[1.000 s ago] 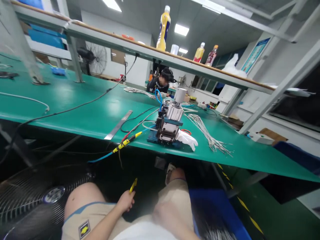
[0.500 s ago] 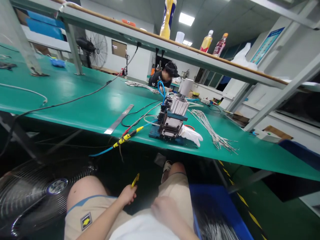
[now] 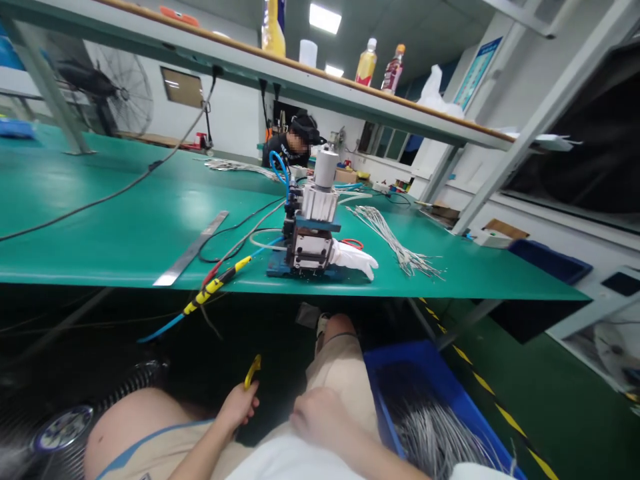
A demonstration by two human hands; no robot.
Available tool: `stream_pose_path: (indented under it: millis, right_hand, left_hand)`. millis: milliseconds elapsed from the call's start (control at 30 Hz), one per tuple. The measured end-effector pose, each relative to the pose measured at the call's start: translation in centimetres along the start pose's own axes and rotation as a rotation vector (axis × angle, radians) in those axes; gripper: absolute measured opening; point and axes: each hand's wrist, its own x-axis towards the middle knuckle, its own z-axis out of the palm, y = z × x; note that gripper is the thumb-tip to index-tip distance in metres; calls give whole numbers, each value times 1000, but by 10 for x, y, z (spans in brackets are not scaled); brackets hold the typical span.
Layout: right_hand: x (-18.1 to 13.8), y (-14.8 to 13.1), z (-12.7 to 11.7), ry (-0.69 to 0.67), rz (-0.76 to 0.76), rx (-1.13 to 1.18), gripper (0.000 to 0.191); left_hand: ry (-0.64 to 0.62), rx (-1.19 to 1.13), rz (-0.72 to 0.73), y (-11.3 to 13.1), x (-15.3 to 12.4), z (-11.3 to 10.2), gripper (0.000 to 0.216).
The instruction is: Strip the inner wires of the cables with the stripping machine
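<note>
My left hand (image 3: 238,404) rests low between my knees, closed around a yellow-handled tool (image 3: 252,371) that sticks up from the fist. My right hand (image 3: 320,419) lies curled on my right thigh and holds nothing that I can see. Both hands are below the edge of the green bench (image 3: 100,220). On the bench in front of me stands a small pneumatic machine (image 3: 309,233) with a blue hose. A white glove (image 3: 354,259) lies against its right side, and a bundle of thin white wires (image 3: 393,240) lies further right.
A blue bin (image 3: 400,363) with grey-white wires stands on the floor by my right leg. A floor fan (image 3: 60,427) sits at lower left. A steel ruler (image 3: 190,250) and cables lie on the bench. Another person (image 3: 290,143) works at the far side. Bottles (image 3: 367,61) stand on the overhead shelf.
My view has swung right and dipped, so the machine sits more central and the blue bin shows more. Both hands stay in my lap, the left still holding the yellow tool.
</note>
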Motion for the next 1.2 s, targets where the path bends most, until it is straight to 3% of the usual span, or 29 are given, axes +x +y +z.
stream_pose_path:
  millis: [233,400,500,600,700,800,867,1000,1100,1200]
  right_hand:
    - [0,3,1,83,-27,98,15]
    - [-4,9,-18,278,-45,257,12]
    - [-5,21,-62,477,-87,366,16]
    - [-4,38,-126,743,-134,441,22]
    - [1,49,-193,1010,-172,457,18]
    - [15,52,-246,1128,-270,430,15]
    - [29,51,-272,1065,-354,433,24]
    - [60,47,-307,852,-383,692,53]
    - [77,50,-321,738,-386,784,63]
    - [84,66,-321,599,-339,758,71]
  left_hand:
    - [29,-75,73,7,-5,1,48]
    - [79,-214,272,20,-28,-7,59]
    - [131,-313,434,33,-52,-20,56]
    - [205,-380,540,57,-81,-41,50]
    - [373,-533,740,96,-109,-65,40]
    - [435,-745,915,143,-129,-90,30]
    - [460,-796,978,173,-137,-105,30]
    - [514,-845,1139,217,-143,-129,31]
    - [508,-851,1172,235,-143,-139,33]
    - [468,-830,1086,239,-140,-140,38]
